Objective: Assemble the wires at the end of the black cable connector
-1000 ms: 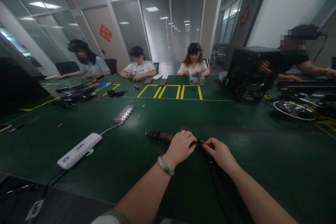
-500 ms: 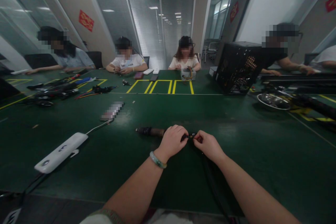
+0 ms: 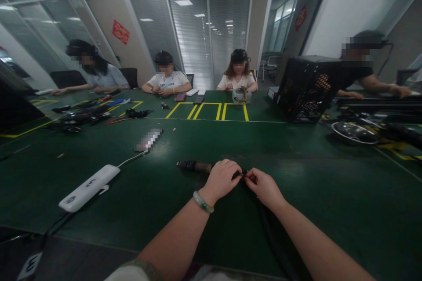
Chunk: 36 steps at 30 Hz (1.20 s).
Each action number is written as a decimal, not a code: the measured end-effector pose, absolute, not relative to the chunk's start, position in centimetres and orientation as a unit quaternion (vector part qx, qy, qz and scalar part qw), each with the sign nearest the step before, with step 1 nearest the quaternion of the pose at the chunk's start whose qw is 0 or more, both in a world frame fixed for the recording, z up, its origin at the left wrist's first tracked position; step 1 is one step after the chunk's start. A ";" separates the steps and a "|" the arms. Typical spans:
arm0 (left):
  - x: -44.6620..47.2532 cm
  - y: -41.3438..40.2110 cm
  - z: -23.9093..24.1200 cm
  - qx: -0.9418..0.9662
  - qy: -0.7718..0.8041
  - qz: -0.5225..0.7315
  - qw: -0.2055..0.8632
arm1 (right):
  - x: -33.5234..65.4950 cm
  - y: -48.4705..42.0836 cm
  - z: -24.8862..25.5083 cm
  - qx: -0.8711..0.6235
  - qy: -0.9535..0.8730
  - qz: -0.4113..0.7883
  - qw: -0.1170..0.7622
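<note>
A dark cylindrical tool with a brownish middle and a narrow tip lies on the green table, its tip pointing left. Over its right end, my left hand is closed, with thumb and fingertips pinched together. My right hand faces it, its fingers pinching a small dark cable end almost touching the left fingertips. What exactly lies between the fingertips is too small to make out. From beneath my right hand a thick black cable runs down toward the table's near edge.
Left stands a white power strip, its white cord reaching a phone. Farther back are tangled dark cables, a silver box with wires, a black computer case and a round shiny bowl-like part. Several people sit or work across the table.
The whole view has shifted, so the table and things appear farther right. My fingertips are closer together, and the small gold-coloured piece between them is now mostly hidden.
</note>
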<state>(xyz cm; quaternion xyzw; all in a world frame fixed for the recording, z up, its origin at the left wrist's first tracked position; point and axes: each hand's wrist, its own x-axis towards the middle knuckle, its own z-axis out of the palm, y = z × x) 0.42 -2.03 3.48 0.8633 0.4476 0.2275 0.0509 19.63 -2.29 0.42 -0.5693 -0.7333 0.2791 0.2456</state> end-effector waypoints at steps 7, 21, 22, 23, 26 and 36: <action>0.2 -2.0 3.5 0.865 0.443 0.227 0.060 | 19.7 -2.2 0.2 -0.537 -0.754 0.275 0.260; 0.0 -2.0 3.5 0.863 0.446 0.230 0.060 | 19.7 -2.5 1.0 -0.544 -0.744 0.299 0.249; 0.0 -2.0 3.5 0.863 0.448 0.227 0.058 | 19.7 -2.5 1.0 -0.543 -0.744 0.300 0.249; 0.0 -2.0 3.5 0.864 0.448 0.224 0.057 | 19.7 -2.5 0.9 -0.542 -0.744 0.301 0.249; 0.0 -1.9 3.4 0.870 0.438 0.221 0.059 | 19.7 -2.4 0.9 -0.541 -0.744 0.301 0.252; -0.1 -2.0 3.8 0.874 0.424 0.227 0.067 | 19.7 -2.1 0.2 -0.539 -0.751 0.277 0.261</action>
